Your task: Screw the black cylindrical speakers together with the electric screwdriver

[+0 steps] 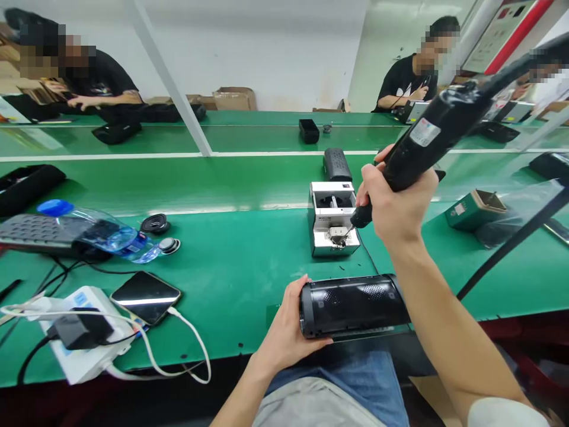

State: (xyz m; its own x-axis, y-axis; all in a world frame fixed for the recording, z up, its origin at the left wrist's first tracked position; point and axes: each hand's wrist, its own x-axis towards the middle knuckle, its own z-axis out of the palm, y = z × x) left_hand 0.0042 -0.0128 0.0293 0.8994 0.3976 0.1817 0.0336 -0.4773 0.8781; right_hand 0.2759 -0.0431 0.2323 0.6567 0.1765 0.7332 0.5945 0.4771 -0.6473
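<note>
My left hand [288, 332] is closed around the left end of a black cylindrical speaker housing [355, 303], which lies sideways at the front edge of the green table. In my right hand [398, 201] is a black electric screwdriver [422, 139] with a label and a thick cable at its top end. Its tip points down and left to the front of a small white screw feeder [334, 219], at the metal block where screws are picked up. Whether a screw sits on the tip is too small to tell.
On the left are a water bottle [120, 234], a phone [146, 296], a white power strip [84, 338] with cables, and round speaker parts [154, 224]. Behind the feeder stands a black perforated housing [336, 165]. A green box [475, 210] is at right. Co-workers sit across the table.
</note>
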